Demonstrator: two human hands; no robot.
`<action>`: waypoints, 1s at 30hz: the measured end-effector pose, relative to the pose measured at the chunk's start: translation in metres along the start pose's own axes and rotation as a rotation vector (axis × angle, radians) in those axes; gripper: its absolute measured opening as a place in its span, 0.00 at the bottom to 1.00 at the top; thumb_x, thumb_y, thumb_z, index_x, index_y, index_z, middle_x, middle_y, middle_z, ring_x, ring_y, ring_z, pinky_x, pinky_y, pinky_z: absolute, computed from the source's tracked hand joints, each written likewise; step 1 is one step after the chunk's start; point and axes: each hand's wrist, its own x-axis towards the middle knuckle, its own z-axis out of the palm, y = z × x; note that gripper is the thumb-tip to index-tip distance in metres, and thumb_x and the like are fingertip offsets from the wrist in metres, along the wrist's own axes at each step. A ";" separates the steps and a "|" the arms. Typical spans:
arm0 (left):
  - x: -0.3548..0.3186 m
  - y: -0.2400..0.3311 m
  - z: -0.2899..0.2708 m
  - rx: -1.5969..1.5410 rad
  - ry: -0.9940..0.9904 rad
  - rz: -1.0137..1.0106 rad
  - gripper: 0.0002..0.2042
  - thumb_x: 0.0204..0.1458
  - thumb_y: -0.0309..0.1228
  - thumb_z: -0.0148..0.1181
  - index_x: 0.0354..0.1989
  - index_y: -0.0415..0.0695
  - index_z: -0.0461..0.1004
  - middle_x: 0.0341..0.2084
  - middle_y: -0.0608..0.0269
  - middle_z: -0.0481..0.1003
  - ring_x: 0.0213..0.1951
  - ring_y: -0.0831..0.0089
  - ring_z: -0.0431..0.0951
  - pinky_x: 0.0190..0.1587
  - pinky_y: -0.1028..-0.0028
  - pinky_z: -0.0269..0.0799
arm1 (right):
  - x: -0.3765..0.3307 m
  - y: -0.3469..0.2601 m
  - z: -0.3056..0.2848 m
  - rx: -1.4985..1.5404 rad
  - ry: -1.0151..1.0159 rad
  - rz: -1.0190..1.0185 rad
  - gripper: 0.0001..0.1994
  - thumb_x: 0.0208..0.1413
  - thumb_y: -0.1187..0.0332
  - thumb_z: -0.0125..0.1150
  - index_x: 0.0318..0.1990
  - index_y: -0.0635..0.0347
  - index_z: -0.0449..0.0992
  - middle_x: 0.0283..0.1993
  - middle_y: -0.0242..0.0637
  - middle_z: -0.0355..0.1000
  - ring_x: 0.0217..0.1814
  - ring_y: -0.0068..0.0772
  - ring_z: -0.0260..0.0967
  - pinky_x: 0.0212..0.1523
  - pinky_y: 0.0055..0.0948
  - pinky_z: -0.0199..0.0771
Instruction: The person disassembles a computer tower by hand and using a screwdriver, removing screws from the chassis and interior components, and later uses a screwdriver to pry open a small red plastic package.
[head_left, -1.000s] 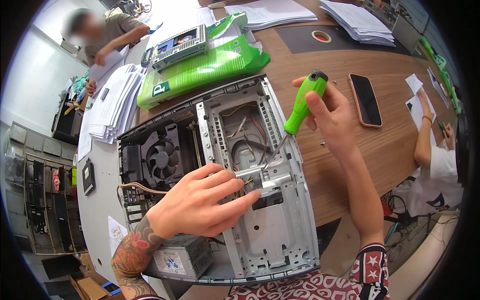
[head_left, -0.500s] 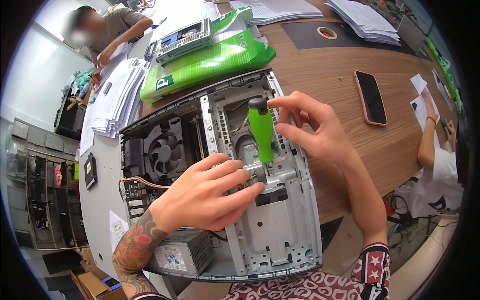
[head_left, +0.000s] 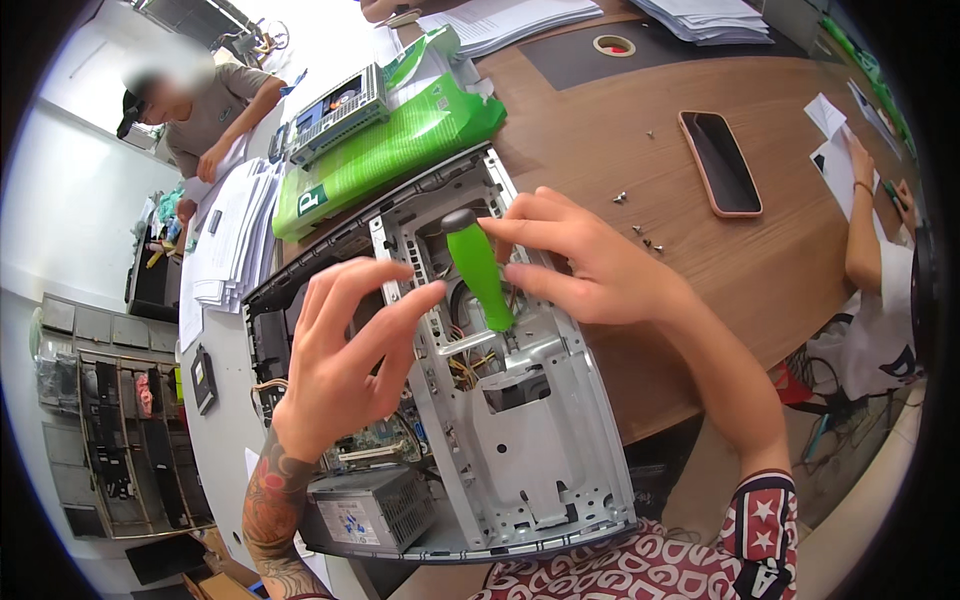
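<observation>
A green screwdriver (head_left: 477, 270) with a black cap stands tip-down, slightly tilted, in the metal frame of an opened computer case (head_left: 540, 440). My right hand (head_left: 590, 255) has its bent fingers at the upper handle; the index finger touches it near the cap, and the thumb is close to its right side. Left of the screwdriver, my left hand (head_left: 345, 345) hovers over the case, fingers and thumb apart, holding nothing. Coloured wires (head_left: 470, 370) show through an opening in the frame beside the tip. The screw under the tip is too small to make out.
A power supply box (head_left: 375, 505) sits at the case's near left. Small screws (head_left: 620, 198) and a phone (head_left: 720, 165) lie on the table to the right. Behind the case, a metal drive cage (head_left: 340, 110) rests on a green bag (head_left: 390, 150). Two people sit nearby.
My left hand has lifted away from the frame beside the screwdriver tip and moved left, its fingers parting. My right hand stays at the screwdriver handle. The view has shifted, bringing loose screws into sight.
</observation>
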 end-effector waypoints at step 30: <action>0.042 -0.046 0.051 -1.165 0.459 -0.719 0.24 0.63 0.31 0.57 0.64 0.41 0.57 0.48 0.48 0.76 0.51 0.67 0.77 0.50 0.70 0.73 | 0.004 0.027 -0.010 0.401 0.245 0.330 0.10 0.60 0.66 0.61 0.44 0.60 0.79 0.34 0.28 0.73 0.33 0.14 0.63 0.36 0.19 0.65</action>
